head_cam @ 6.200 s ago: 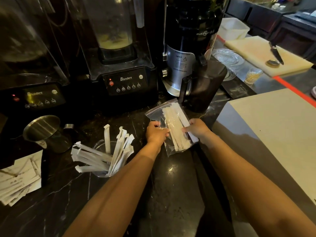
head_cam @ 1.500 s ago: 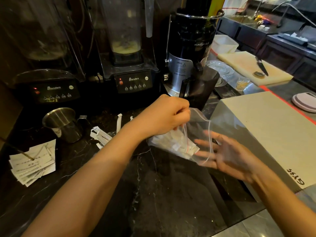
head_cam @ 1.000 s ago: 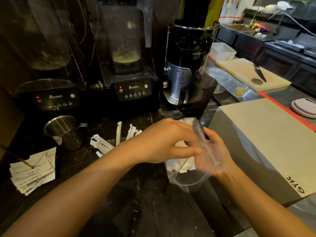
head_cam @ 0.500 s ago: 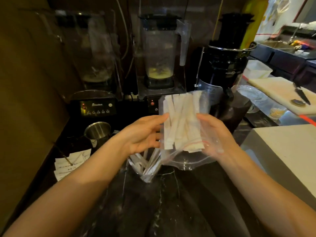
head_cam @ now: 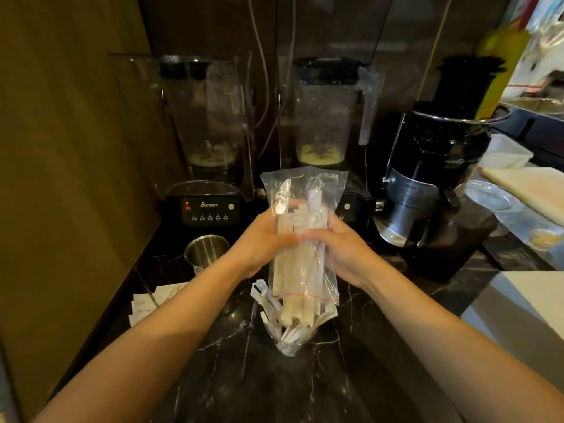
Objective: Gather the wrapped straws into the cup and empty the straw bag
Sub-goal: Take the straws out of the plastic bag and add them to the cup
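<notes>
A clear zip bag of white wrapped straws is held upside down, its red-lined mouth pointing down over a clear cup on the black marble counter. My left hand grips the bag's left side and my right hand grips its right side, both around the middle. The lower ends of the straws stick out of the bag's mouth into the cup, which holds several other wrapped straws. The cup's base is partly hidden by wrappers.
Two black blenders stand behind, a black juicer at the right. A steel cup sits left of my hands, paper slips by the wall. A white board lies at right.
The bag has been turned fully mouth-down and lowered over the cup. Both hands have closed around its middle, and the straws have slid down so that their ends reach into the cup.
</notes>
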Motion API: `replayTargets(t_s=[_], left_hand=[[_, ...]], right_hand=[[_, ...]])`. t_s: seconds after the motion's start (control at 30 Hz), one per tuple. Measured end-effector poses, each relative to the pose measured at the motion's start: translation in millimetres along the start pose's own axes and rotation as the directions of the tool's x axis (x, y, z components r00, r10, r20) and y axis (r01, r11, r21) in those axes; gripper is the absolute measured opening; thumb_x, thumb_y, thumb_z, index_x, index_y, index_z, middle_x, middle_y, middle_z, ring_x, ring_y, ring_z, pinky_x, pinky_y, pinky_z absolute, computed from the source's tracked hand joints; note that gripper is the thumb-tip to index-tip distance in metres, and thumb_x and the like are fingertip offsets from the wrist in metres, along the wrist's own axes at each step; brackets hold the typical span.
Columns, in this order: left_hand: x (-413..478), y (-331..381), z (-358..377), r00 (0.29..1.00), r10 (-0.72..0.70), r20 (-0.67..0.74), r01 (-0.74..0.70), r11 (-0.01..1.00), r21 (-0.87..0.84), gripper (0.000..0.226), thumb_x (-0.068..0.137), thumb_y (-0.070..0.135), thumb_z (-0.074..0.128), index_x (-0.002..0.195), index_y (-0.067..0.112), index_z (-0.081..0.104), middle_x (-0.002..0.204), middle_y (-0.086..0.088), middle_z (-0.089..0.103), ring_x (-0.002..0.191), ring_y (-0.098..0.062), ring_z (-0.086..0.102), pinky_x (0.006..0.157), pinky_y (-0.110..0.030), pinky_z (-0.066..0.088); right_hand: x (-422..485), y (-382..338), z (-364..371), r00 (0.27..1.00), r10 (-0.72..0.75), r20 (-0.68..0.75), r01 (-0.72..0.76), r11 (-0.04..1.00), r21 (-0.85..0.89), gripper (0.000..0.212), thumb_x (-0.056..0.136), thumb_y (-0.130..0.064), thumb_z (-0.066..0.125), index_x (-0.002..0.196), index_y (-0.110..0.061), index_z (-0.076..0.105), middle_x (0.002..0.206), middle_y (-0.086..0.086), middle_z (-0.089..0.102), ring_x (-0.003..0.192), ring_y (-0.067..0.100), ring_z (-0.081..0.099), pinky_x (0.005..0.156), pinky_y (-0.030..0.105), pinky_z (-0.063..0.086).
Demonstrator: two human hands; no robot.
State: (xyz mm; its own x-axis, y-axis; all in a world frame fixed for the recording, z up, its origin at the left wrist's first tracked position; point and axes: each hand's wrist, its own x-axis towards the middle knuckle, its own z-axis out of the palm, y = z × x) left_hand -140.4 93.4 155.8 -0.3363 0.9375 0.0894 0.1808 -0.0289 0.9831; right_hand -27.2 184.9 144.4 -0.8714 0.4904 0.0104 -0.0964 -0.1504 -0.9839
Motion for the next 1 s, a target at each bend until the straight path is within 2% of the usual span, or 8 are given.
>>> replayTargets(t_s=[0.1,0.27,0.33,0.47,0.6,0.7,0.83,1.0], left_hand=[[-3,-7,0,0.999,0.039,0.001,-0.039,0.999,0.027,0.047,0.08,0.003,0.06,0.097,0.045,0.048,0.105,0.003,0.064,0.099,-0.009,0.062,0.079,-0.019,0.053],[-5,-17,-1,0.998,0.057,0.007,-0.058,0.998,0.039,0.049,0.078,0.004,0.062,0.114,0.034,0.047,0.116,-0.007,0.063,0.106,-0.019,0.062,0.089,-0.031,0.052],[-6,-20,-3,0.998,0.042,0.045,-0.042,0.999,0.001,0.057,0.077,0.0,0.062,0.124,0.026,0.043,0.117,-0.009,0.062,0.105,-0.019,0.063,0.087,-0.029,0.054],[-6,-24,-8,0.998,0.001,0.068,0.002,0.999,-0.044,0.068,0.074,-0.004,0.064,0.131,0.023,0.037,0.122,-0.011,0.059,0.108,-0.017,0.061,0.085,-0.024,0.054],[-9,-25,-11,0.989,-0.009,0.146,0.014,0.999,-0.036,0.053,0.078,-0.001,0.06,0.117,0.031,0.046,0.112,0.002,0.063,0.105,-0.01,0.062,0.083,-0.02,0.053],[-10,-24,-15,0.989,-0.036,0.142,0.038,0.999,-0.012,0.044,0.082,0.003,0.056,0.115,0.032,0.048,0.114,-0.001,0.063,0.106,-0.012,0.062,0.088,-0.029,0.053],[-7,-17,-18,0.993,-0.047,0.11,0.046,0.999,0.01,0.035,0.086,0.006,0.051,0.112,0.029,0.051,0.109,0.001,0.064,0.103,-0.015,0.063,0.091,-0.035,0.051],[3,2,-18,0.999,0.004,0.034,-0.004,1.0,0.007,0.019,0.087,0.007,0.05,0.097,0.022,0.058,0.096,0.0,0.068,0.089,-0.011,0.067,0.085,-0.033,0.053]], right_hand=[[0,7,3,0.999,-0.034,-0.005,0.033,0.996,-0.077,0.044,0.085,0.006,0.048,0.114,-0.027,0.052,0.108,0.003,0.063,0.107,0.02,0.059,0.097,0.039,0.047],[-1,11,4,0.998,-0.048,-0.026,0.043,0.984,-0.174,0.052,0.085,0.002,0.05,0.126,-0.03,0.043,0.114,0.0,0.06,0.114,0.02,0.056,0.099,0.039,0.046],[-2,11,3,0.998,-0.059,-0.001,0.058,0.982,-0.178,0.057,0.085,0.002,0.051,0.127,-0.037,0.041,0.122,0.002,0.057,0.115,0.02,0.056,0.1,0.042,0.046],[-3,15,-3,0.998,-0.059,0.032,0.063,0.99,-0.126,0.071,0.08,-0.007,0.058,0.137,-0.033,0.028,0.134,0.01,0.049,0.12,0.026,0.053,0.099,0.046,0.046],[-7,20,-9,0.993,-0.1,0.054,0.107,0.984,-0.142,0.064,0.075,-0.007,0.064,0.122,-0.041,0.038,0.124,-0.002,0.054,0.113,0.016,0.058,0.092,0.03,0.051],[-11,22,-11,0.994,-0.103,0.035,0.107,0.982,-0.155,0.062,0.075,-0.003,0.063,0.118,-0.041,0.038,0.116,-0.004,0.055,0.105,0.011,0.06,0.087,0.024,0.053],[-14,16,-9,0.996,-0.086,-0.006,0.085,0.988,-0.128,0.062,0.071,-0.016,0.061,0.127,-0.032,0.036,0.114,-0.001,0.056,0.109,0.018,0.057,0.093,0.035,0.049],[-11,-4,-7,0.99,-0.116,-0.075,0.102,0.979,-0.176,0.052,0.088,-0.008,0.049,0.136,-0.022,0.032,0.114,-0.006,0.056,0.114,0.02,0.054,0.098,0.038,0.043]])
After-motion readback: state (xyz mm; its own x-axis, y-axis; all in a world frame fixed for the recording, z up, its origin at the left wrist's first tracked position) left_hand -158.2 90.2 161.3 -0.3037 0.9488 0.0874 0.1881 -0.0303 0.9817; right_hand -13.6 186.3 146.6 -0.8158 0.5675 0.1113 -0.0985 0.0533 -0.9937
